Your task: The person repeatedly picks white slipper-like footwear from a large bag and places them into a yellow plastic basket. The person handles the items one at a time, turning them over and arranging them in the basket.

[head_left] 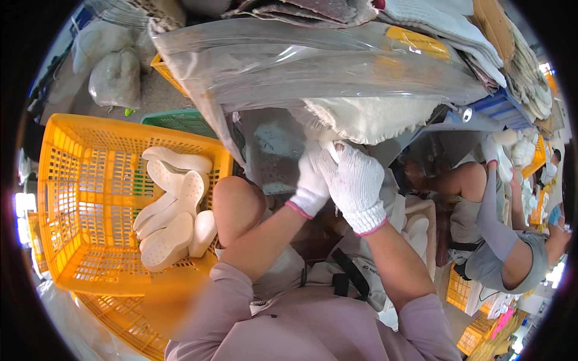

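Note:
Both my hands wear white knitted gloves with pink-edged cuffs and meet at the centre. My left hand (313, 177) and my right hand (358, 183) are closed together around a white piece (330, 149). Only a narrow part of it shows between the gloves; it looks like one of the insoles in the basket. Just beyond my fingers is a cream cloth buffing wheel (373, 117) with a frayed edge, under a clear plastic cover (313, 66). Whether the piece touches the wheel, I cannot tell. Several white insoles (195, 189), some with small holes, lie in a yellow basket (90, 135) at my left.
A green crate (180, 122) stands behind the basket. Stacked cloths (445, 30) lie on top of the machine. Beside my right leg a lined container (428, 219) holds more white pieces. Another person (506, 240) sits at work on the right, near more yellow crates (460, 292).

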A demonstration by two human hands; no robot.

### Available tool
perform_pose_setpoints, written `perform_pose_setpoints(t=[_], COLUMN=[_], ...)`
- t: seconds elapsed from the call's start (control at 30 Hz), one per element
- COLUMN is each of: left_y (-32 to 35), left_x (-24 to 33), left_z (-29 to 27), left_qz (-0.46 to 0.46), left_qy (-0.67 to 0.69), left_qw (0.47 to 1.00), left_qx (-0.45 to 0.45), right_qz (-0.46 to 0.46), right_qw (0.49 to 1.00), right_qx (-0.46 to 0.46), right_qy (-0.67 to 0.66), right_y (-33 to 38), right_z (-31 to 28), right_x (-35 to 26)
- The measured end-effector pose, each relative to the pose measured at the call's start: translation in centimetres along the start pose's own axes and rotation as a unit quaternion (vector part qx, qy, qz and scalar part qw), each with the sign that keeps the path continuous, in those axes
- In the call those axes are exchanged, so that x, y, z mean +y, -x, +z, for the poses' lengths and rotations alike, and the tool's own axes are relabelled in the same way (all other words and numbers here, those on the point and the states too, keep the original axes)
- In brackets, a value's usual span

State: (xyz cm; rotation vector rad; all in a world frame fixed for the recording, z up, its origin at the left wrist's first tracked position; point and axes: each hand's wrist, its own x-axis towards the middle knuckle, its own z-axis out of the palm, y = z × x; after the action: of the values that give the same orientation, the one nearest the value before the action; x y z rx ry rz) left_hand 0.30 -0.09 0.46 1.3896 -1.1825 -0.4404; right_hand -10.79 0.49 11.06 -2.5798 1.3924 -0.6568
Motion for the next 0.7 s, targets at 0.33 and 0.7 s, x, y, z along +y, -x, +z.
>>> perform_pose_setpoints(t=[0.33, 0.7], left_y=[-3.9, -1.4], left_x=[3.8, 5.4], left_z=[-1.9, -2.5], left_qz=[-0.491, -0.475], left_qy=[0.56, 0.434], left_qw=[0.665, 0.764], left_qx=[-0.047, 0.051], right_qz=[0.139, 0.179], right_qw=[0.893, 0.844], right_qx=[-0.207, -0.255], right_qy=[-0.374, -0.437], right_y=[-0.4, 2.8], right_z=[-4.3, -4.4], right_x=[-2.5, -1.4])
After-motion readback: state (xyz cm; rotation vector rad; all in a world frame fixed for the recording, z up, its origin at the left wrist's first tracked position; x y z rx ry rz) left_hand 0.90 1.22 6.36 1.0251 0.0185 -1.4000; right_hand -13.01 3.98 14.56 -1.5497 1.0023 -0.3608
